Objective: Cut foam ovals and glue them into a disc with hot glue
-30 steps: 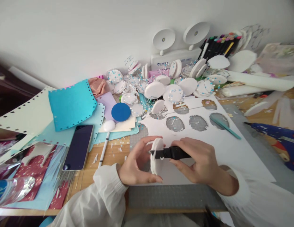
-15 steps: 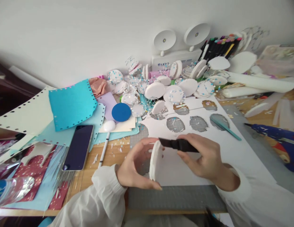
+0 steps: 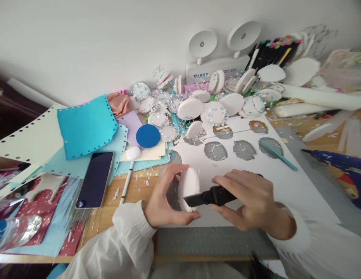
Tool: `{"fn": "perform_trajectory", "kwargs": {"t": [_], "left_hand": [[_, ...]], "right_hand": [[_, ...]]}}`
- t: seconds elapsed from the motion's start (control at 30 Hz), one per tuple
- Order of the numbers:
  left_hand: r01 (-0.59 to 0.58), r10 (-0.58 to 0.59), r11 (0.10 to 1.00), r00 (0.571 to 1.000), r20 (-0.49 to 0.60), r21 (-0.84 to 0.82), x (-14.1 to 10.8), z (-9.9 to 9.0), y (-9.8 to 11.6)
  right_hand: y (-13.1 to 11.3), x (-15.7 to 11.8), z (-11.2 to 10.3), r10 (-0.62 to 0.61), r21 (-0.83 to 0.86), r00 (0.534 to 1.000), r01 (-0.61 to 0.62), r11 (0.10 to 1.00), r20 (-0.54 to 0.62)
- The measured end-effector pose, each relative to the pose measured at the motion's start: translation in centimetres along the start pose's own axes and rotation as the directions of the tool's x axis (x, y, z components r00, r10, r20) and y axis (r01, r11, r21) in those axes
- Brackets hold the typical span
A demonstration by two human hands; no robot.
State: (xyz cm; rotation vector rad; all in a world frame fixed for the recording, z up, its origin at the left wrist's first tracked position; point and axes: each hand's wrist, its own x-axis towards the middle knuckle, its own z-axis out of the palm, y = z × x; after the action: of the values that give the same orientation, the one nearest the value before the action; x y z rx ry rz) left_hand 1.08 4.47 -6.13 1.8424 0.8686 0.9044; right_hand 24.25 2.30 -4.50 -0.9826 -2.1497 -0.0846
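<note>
My left hand (image 3: 165, 201) grips a white foam disc (image 3: 189, 182) by its edge, fingers at the top and thumb at the bottom. The disc is tilted, its face turned partly to the right. In my right hand (image 3: 246, 197) is a black utility knife (image 3: 218, 195), its dark blade pointing left across the lower part of the disc. Whether the blade touches the foam, I cannot tell. Beneath both hands lies a white foam sheet (image 3: 227, 164) with several rough round holes, resting on a grey cutting mat (image 3: 215, 242).
Behind the sheet are piled several white discs (image 3: 190, 108), some with blue-dotted wire. At left lie a phone (image 3: 95, 180), turquoise paper (image 3: 87, 126) and a blue disc (image 3: 148, 135). A teal pen-like tool (image 3: 279, 155) and a blue glue gun (image 3: 340, 166) lie at right.
The disc has turned so more of its face shows. The knife's blade has moved from the disc's top edge down to its lower part.
</note>
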Motion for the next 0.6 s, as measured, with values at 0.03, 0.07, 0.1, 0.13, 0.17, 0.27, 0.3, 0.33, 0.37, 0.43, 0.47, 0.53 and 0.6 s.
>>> {"fn": "perform_trajectory", "kwargs": {"t": [0.03,0.07,0.1,0.13,0.17,0.27,0.3,0.33,0.37,0.43,0.47,0.53,0.6], "left_hand": [[-0.008,0.008,1.0,1.0,-0.006,0.024,0.06,0.05,0.15],[-0.014,0.014,0.999,1.0,-0.013,0.048,0.12,0.1,0.29],[-0.018,0.019,0.997,1.0,-0.022,0.071,0.17,0.15,0.41],[-0.019,0.022,0.996,0.999,-0.031,0.091,0.22,0.17,0.51],[-0.022,0.026,0.994,0.999,-0.038,0.106,0.25,0.19,0.58],[-0.034,0.039,0.992,0.998,-0.039,0.118,0.26,0.14,0.68],[-0.037,0.042,0.993,0.998,-0.037,0.112,0.24,0.12,0.68],[-0.039,0.042,0.994,0.999,-0.034,0.104,0.22,0.09,0.68],[-0.04,0.043,0.995,0.999,-0.031,0.094,0.19,0.07,0.67],[-0.035,0.036,0.998,0.999,-0.025,0.061,0.13,0.06,0.6],[-0.028,0.029,0.999,0.999,-0.018,0.039,0.09,0.07,0.53],[-0.016,0.016,1.0,1.0,-0.002,-0.015,-0.01,0.09,0.29],[-0.003,0.003,0.998,1.0,0.008,-0.065,-0.13,0.12,-0.05]], "right_hand": [[0.0,0.02,0.01,0.0,-0.008,1.0,0.0,1.0,0.001],[0.0,0.05,0.02,0.001,-0.017,1.0,-0.001,1.0,0.004],[0.01,0.06,0.03,0.004,-0.025,1.0,-0.004,1.0,0.007],[0.01,0.07,0.04,0.006,-0.03,1.0,-0.006,1.0,0.011],[0.02,0.08,0.06,0.009,-0.032,1.0,-0.008,0.999,0.014],[0.01,0.08,0.11,0.021,-0.026,0.999,-0.02,0.999,0.024],[0.01,0.08,0.13,0.025,-0.02,0.999,-0.025,1.0,0.026],[0.01,0.08,0.14,0.029,-0.011,0.999,-0.029,1.0,0.028],[0.03,0.08,0.16,0.033,0.001,0.999,-0.033,0.999,0.03],[0.08,0.06,0.17,0.035,0.028,0.999,-0.036,0.999,0.035],[0.12,0.04,0.16,0.033,0.04,0.999,-0.035,0.999,0.037],[0.21,0.01,0.12,0.031,0.057,0.999,-0.033,0.998,0.041],[0.3,-0.01,0.05,0.031,0.056,0.999,-0.033,0.998,0.042]]}}
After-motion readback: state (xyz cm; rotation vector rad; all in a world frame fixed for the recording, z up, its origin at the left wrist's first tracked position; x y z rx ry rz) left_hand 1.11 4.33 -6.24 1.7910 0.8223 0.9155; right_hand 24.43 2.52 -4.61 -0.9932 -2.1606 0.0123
